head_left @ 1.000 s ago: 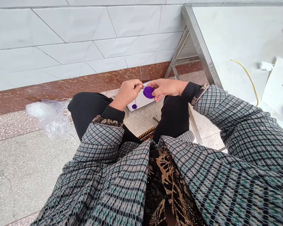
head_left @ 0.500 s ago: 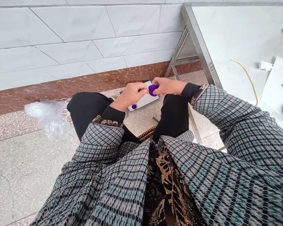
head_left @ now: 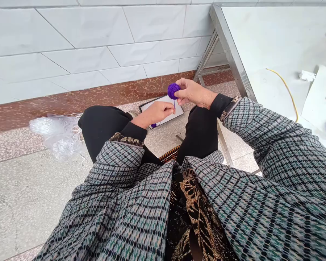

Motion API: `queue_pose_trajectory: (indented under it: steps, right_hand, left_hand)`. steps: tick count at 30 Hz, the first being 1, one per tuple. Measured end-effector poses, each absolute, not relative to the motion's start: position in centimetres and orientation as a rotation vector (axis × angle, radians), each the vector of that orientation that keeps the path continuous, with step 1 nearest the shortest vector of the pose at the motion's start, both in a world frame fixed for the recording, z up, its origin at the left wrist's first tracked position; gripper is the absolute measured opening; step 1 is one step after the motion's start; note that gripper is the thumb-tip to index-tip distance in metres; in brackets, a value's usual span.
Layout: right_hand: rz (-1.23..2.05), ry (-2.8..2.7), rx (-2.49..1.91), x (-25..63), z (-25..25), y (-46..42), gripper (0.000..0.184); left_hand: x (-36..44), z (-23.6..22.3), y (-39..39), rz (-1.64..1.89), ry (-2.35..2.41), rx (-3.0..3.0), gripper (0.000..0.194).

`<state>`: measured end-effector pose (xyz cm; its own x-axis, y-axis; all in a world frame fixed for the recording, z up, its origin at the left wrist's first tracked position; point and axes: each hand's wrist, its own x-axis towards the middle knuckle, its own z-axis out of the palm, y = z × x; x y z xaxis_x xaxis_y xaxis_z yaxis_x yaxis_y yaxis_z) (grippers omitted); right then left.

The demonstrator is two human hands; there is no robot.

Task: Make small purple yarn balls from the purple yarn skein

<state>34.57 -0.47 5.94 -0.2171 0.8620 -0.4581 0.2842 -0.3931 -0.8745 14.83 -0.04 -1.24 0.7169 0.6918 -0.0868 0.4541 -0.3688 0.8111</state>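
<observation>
Right hand point(head_left: 191, 93): fingers gripping the yarn ball point(head_left: 173, 90) at its right side.
Left hand point(head_left: 159, 111): fingertips pinched on the yarn strand point(head_left: 174, 103), just below the ball.
Yarn ball position: held up in front of the person, off the floor point(head_left: 43, 195).
White board point(head_left: 167, 120): dark-edged, below the hands.
Small purple ball point(head_left: 153, 125): at the board, partly hidden by the left hand.
Worktop point(head_left: 260, 40): to the right; carries a yellow cord point(head_left: 287, 90).

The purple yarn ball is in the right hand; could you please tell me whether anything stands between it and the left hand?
Nothing visible does: only a purple strand runs from the yarn ball, held by the right hand, to the left hand.
</observation>
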Motion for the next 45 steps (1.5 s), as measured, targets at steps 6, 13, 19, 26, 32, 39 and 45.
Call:
queue_pose_trajectory:
  steps: [6, 13, 19, 26, 32, 39, 45]
  right_hand:
    - [1.575, -1.644, -1.750, 35.5, 4.0, -0.3, 0.043]
    - [1.995, -1.588, -1.490, 34.9, 6.5, -1.5, 0.036]
    - [1.813, -1.278, -1.448, 34.6, 7.0, -0.9, 0.033]
    - [1.575, -1.561, -1.672, 35.4, 4.5, -0.4, 0.039]
    - [2.056, -1.784, -1.440, 35.3, 5.7, -1.3, 0.035]
    - [1.722, -1.257, -1.262, 35.5, 4.9, 0.4, 0.028]
    - [1.825, -1.739, -1.563, 36.0, 3.8, -0.4, 0.041]
  left_hand:
    - [14.3, 0.3, -0.3, 0.466, 0.879, 2.049, 0.022]
    - [13.5, -0.7, 1.1, 0.666, 1.164, 1.972, 0.017]
    - [14.3, -1.5, 0.8, 0.462, 1.054, 1.985, 0.021]
    - [14.5, -0.2, -0.4, 0.344, 0.765, 2.046, 0.026]
    - [13.2, -0.1, 0.9, 0.652, 1.060, 2.000, 0.019]
    - [13.9, -0.4, 0.3, 0.374, 0.848, 1.998, 0.021]
    - [13.5, 1.0, -0.2, 0.475, 0.803, 2.053, 0.023]
